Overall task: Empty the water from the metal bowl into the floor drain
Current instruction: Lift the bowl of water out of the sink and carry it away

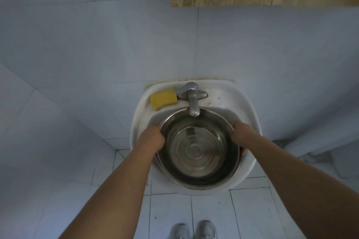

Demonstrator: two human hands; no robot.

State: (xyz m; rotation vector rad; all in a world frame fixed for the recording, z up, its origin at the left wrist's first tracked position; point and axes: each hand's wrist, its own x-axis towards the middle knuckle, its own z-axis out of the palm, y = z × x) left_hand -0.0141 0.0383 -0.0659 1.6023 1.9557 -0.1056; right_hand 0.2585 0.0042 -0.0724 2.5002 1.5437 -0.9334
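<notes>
A round metal bowl holding clear water sits inside the white wall-mounted sink, under the faucet spout. My left hand grips the bowl's left rim, fingers curled over the edge. My right hand grips the right rim the same way. The bowl looks level. No floor drain shows in this view.
A metal faucet stands at the back of the sink, its spout over the bowl's far edge. A yellow sponge lies on the sink's left ledge. White tiled floor and my shoes lie below; tiled walls surround.
</notes>
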